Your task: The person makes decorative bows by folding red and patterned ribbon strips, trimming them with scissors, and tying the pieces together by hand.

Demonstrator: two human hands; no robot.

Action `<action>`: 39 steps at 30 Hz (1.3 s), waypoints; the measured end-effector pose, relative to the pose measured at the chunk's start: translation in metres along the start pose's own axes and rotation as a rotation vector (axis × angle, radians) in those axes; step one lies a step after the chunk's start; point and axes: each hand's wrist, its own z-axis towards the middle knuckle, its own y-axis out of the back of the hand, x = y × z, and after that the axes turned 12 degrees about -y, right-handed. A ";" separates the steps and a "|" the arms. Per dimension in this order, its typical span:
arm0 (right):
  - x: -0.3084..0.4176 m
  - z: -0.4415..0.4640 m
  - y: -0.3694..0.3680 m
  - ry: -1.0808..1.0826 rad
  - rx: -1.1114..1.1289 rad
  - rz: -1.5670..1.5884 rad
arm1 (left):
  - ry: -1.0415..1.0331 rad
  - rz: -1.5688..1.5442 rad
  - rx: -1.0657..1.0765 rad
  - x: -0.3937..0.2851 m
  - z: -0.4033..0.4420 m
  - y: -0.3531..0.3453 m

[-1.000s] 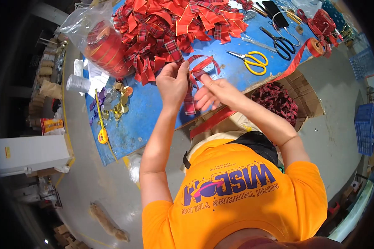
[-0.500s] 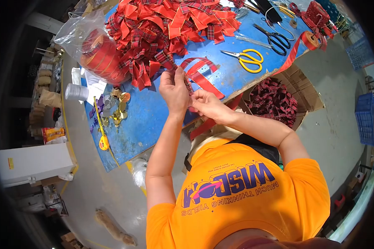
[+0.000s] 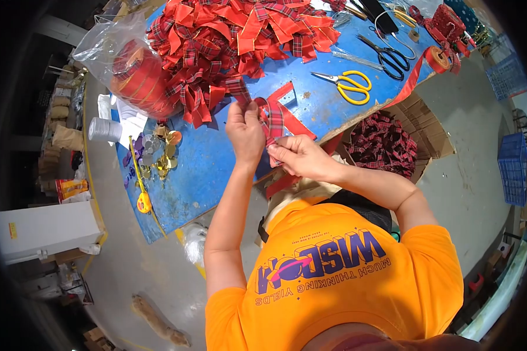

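Observation:
My left hand (image 3: 245, 131) pinches a red plaid ribbon (image 3: 273, 121) close to its upper part, beside the big pile of red bows (image 3: 216, 47). Lower on the same ribbon, my right hand (image 3: 300, 155) is closed on its end with thumb and fingers, near the table's front edge. The ribbon forms a bend between both hands. A plain red ribbon (image 3: 295, 121) lies on the blue table (image 3: 216, 169) just behind my right hand. Yellow-handled scissors (image 3: 352, 87) rest to the right of the hands.
Black scissors (image 3: 390, 60), a phone (image 3: 378, 16) and a ribbon roll (image 3: 437, 59) lie at the right. At the left are a bagged ribbon roll (image 3: 137, 79) and a yellow tape measure (image 3: 144, 202). A cardboard box (image 3: 424, 131) of plaid ribbon pieces stands beneath the table edge.
My right hand has come down and closed on the ribbon's lower end. The plaid loop that lay between the hands has been drawn in toward my left hand.

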 end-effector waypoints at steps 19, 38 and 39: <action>-0.014 -0.018 0.064 0.546 -0.470 -0.991 | 0.394 -0.014 0.713 -0.095 0.001 0.055; 0.025 -0.022 0.048 0.761 -0.502 -0.905 | -0.603 0.907 0.656 -0.087 -0.022 0.018; 0.020 -0.019 0.048 0.753 -0.501 -0.856 | -0.599 0.880 0.640 -0.085 -0.024 0.020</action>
